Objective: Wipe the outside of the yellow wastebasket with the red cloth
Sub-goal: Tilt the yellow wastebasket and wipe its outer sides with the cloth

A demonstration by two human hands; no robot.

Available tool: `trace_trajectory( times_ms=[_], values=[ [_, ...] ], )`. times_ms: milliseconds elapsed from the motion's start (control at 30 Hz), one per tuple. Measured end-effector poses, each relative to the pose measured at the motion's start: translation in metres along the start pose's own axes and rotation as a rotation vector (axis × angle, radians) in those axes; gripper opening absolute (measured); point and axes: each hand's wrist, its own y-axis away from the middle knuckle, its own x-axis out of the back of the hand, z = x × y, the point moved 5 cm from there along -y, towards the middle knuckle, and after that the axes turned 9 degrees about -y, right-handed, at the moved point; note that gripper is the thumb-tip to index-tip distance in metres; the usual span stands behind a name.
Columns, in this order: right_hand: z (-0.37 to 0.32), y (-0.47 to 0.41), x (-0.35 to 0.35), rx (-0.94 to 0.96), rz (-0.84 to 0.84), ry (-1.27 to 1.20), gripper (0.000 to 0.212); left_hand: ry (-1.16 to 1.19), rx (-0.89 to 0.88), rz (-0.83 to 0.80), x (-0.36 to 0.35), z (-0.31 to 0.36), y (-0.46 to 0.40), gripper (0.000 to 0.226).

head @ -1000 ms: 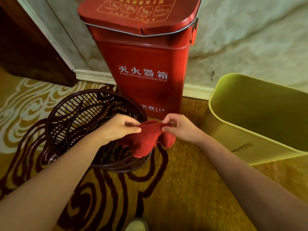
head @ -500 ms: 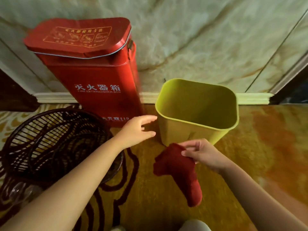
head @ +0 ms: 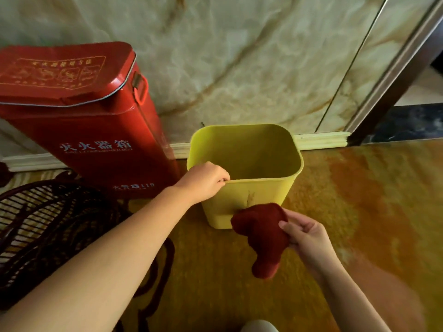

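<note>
The yellow wastebasket [head: 259,190] stands upright and empty on the carpet near the wall. My left hand [head: 203,179] grips its near left rim, fingers curled over the edge. My right hand [head: 305,232] holds the red cloth [head: 262,232], which hangs bunched in front of the basket's lower front wall. The cloth's upper edge overlaps the basket's bottom right corner; I cannot tell if it touches. A dark streak marks the basket's front face.
A red fire extinguisher box [head: 79,116] stands left of the basket against the marble wall. A dark brown wire basket [head: 48,231] sits at the left on the patterned carpet. A dark door frame [head: 395,75] rises at the right.
The cloth passed from both hands to my right hand alone. My left hand reached over and took hold of the yellow basket's rim. The view swung right toward the basket.
</note>
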Motion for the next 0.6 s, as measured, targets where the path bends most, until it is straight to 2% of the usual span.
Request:
trace_trajectory(
  times_ms=[167,267,333,400,500,600],
  values=[
    [-0.033,-0.015,-0.005,0.166,0.079,0.042,0.032,0.175,0.109,0.114,0.023,-0.018,-0.016,0.014],
    [-0.043,-0.026,-0.011,0.203,0.109,0.060,0.034,0.332,0.252,0.101,0.021,-0.039,-0.013,0.024],
    [-0.040,-0.033,-0.019,0.201,0.133,0.093,0.036,0.405,0.288,0.088,0.019,-0.047,-0.009,0.027],
    [-0.033,-0.040,-0.026,0.170,0.168,0.106,0.038,0.446,0.255,-0.020,0.019,-0.050,-0.008,0.035],
    [-0.033,-0.048,-0.033,0.155,0.259,0.138,0.038,0.380,0.164,-0.240,0.027,-0.054,-0.007,0.046],
    [-0.058,-0.047,-0.042,0.319,0.386,0.356,0.037,0.351,0.194,-0.303,0.035,-0.063,-0.008,0.046]
  ],
)
